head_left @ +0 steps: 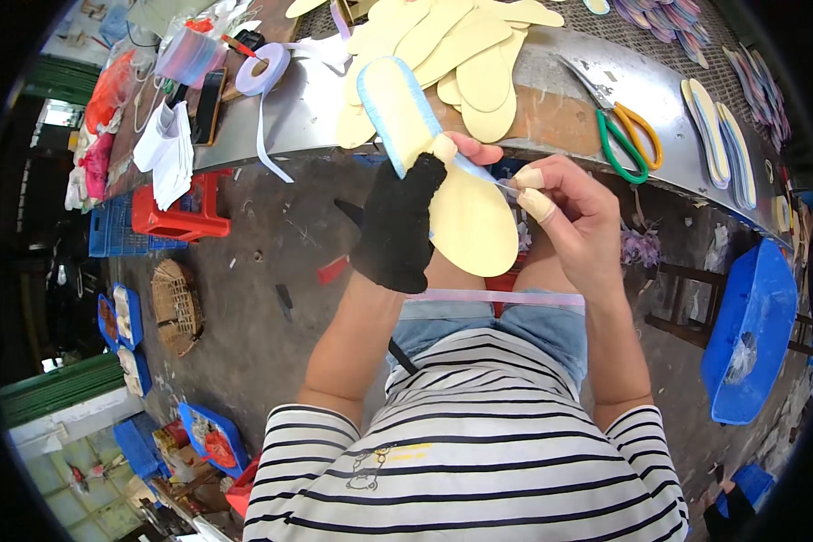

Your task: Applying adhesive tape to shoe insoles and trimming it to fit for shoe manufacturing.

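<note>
My left hand [396, 221], in a black fingerless glove, is closed round the middle of a pale yellow insole [475, 228]. Light blue edging tape [376, 125] runs round the insole's far end and down its sides; the near, rounded end shows a bare yellow edge. My right hand [580, 206] pinches the edging tape at the insole's right side, thumb against forefinger. Cream finger covers sit on that thumb and forefinger and on my left thumb. A pale lilac strip [551, 298] lies across my lap. My left palm hides part of the insole.
On the metal-topped bench [551, 68] lie a heap of yellow insoles [483, 77], scissors [640, 135] with green and orange handles, finished insoles [706, 135], a tape roll [264, 69] and a phone [209, 107]. A red stool [179, 215] stands left, a blue tub [752, 330] right.
</note>
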The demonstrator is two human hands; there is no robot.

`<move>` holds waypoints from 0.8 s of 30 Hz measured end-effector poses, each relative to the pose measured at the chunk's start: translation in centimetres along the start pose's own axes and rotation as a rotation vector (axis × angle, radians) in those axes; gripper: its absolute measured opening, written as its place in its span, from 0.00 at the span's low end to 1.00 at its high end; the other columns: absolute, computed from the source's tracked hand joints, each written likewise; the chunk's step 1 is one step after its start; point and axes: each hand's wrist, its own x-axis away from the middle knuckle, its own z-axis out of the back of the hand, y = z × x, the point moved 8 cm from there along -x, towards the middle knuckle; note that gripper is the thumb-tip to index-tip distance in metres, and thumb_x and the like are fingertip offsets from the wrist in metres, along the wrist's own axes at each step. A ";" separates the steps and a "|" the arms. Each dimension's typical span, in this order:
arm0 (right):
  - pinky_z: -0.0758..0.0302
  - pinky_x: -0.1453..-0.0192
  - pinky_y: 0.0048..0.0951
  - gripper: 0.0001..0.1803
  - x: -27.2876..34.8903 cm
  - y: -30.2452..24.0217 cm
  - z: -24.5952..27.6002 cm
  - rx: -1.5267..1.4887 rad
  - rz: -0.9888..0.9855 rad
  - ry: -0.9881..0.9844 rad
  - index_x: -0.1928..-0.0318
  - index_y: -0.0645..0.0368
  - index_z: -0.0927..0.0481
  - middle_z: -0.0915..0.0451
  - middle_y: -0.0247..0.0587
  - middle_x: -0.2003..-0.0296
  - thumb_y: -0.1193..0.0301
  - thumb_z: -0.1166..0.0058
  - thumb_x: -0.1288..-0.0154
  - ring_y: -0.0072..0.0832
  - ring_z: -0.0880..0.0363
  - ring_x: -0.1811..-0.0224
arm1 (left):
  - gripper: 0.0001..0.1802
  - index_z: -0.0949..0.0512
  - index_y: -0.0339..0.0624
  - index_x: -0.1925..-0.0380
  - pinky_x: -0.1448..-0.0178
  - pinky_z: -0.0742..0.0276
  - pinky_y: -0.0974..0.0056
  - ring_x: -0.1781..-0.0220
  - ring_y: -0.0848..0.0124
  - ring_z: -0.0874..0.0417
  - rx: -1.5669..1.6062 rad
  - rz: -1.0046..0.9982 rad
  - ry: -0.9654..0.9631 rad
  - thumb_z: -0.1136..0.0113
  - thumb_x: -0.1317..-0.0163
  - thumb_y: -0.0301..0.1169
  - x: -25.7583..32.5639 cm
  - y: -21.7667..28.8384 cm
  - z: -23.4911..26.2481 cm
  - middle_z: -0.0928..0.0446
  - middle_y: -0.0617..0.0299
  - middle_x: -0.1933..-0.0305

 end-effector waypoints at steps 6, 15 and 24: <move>0.33 0.70 0.12 0.04 1.1 1.3 -0.4 -0.334 -0.137 0.063 0.65 0.66 0.23 0.22 0.30 0.69 0.80 0.46 0.42 0.10 0.29 0.72 | 0.15 0.26 0.36 0.62 0.60 0.22 0.64 0.65 0.67 0.19 0.000 -0.071 0.204 0.48 0.38 0.39 0.7 0.7 0.1 0.21 0.51 0.64; 0.32 0.68 0.15 0.08 1.0 4.4 -2.3 -0.613 -0.436 -0.515 0.63 0.64 0.23 0.21 0.34 0.68 0.76 0.44 0.45 0.14 0.26 0.69 | 0.14 0.26 0.37 0.63 0.66 0.27 0.70 0.69 0.73 0.22 -0.309 0.190 0.072 0.41 0.46 0.34 1.7 -0.9 -0.1 0.24 0.60 0.72; 0.28 0.56 0.40 0.18 -4.0 8.6 14.1 1.203 -0.068 0.142 0.59 0.68 0.25 0.24 0.57 0.67 0.74 0.45 0.53 0.49 0.25 0.62 | 0.13 0.27 0.39 0.61 0.64 0.23 0.69 0.66 0.71 0.21 0.269 0.343 0.263 0.43 0.41 0.34 4.4 -4.1 3.2 0.24 0.62 0.67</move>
